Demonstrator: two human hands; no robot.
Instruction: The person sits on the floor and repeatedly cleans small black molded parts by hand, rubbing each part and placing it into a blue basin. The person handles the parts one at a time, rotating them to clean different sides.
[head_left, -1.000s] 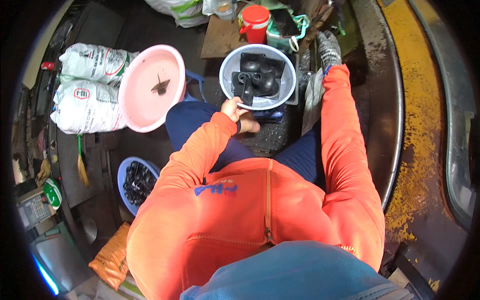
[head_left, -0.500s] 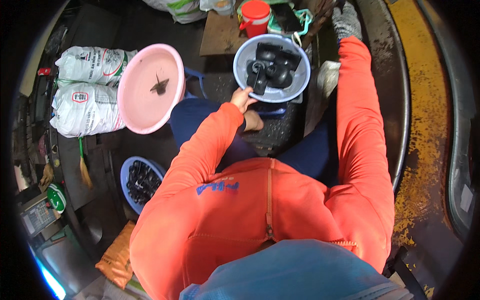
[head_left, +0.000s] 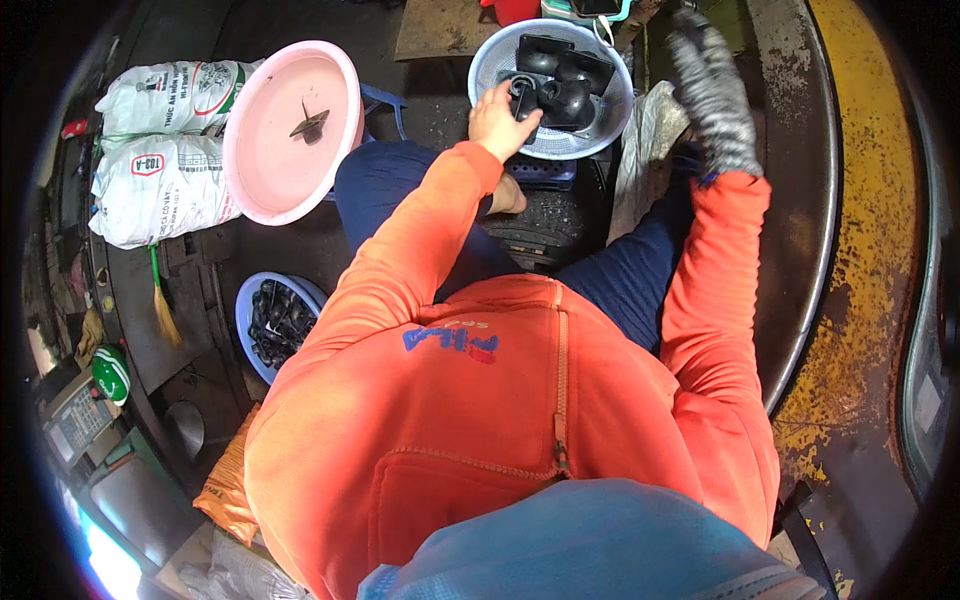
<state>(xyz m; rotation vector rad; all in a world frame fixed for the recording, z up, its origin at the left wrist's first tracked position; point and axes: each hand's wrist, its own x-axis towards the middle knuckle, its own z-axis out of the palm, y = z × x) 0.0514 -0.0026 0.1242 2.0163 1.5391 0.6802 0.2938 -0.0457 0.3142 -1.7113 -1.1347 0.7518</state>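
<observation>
A pale blue-white basin (head_left: 488,62) stands in front of me with several black moulded parts (head_left: 568,104) in it. At its near left rim my left hand (head_left: 500,124), bare, closes thumb and fingers around one black moulded part (head_left: 523,97) with a round opening. Part of that piece is hidden by the fingers. My right hand (head_left: 715,98), in a grey knitted glove, is raised at the upper right, apart from the basin. Its fingers are stretched out, slightly blurred, and nothing shows in them.
A pink basin (head_left: 245,130) at the left holds a dark flat piece. Beside it lie white printed sacks (head_left: 160,185). Another blue basin (head_left: 312,290) of black parts sits lower left. A curved metal edge (head_left: 815,290) and a worn yellow frame (head_left: 860,240) run along the right.
My left hand has moved from the basin's rim onto a black part. My right hand has drawn back from the far upper right, its arm now more bent. The whole view has shifted slightly.
</observation>
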